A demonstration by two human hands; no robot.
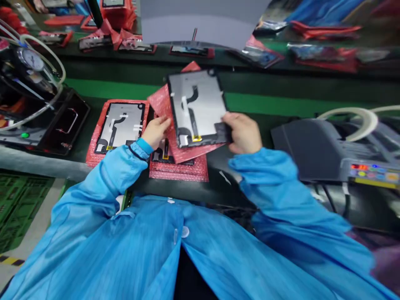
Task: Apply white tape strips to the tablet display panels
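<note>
My right hand (244, 132) grips the lower right corner of a tablet screen panel (208, 102), which is raised and tilted with its silver back and dark ribbon cable showing. Beneath that panel is a pink bubble-wrap sleeve (160, 103), and the fingers of my left hand (157, 131) are closed on its left edge. Under both lies another panel (158, 156) on a stack of pink bubble wrap (178, 174), mostly covered. Just left of my left hand, a similar screen panel (126, 114) rests flat on pink bubble wrap (93, 146).
At left stands a black machine (70, 121) with a pressure gauge (31, 59) and hoses. A grey machine (312, 141) with a lit control panel (373, 171) is at right. Wrapped panels (192, 51) line the far shelf, below a grey board (203, 21).
</note>
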